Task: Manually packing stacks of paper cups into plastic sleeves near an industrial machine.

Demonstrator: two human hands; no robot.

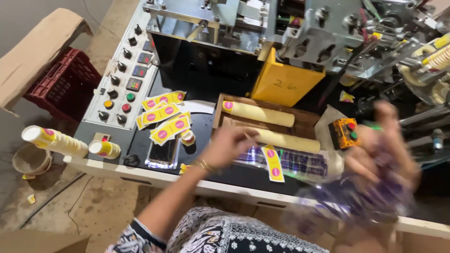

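Left hand (229, 145) reaches over the black table (206, 126), fingers curled loosely, tips touching or just over a long stack of paper cups (288, 139) lying in the wooden tray (307, 117); pinch or not, cannot tell. The stack lies at 3 o'clock from that hand, long axis running 9 to 3, slightly tilted toward 4, with the base end pointing toward 9. A second stack (258, 113) lies parallel at 1 o'clock. Right hand (382, 154) is blurred, grasping crumpled clear plastic wrap (347, 197). Left hand is nearer the stack.
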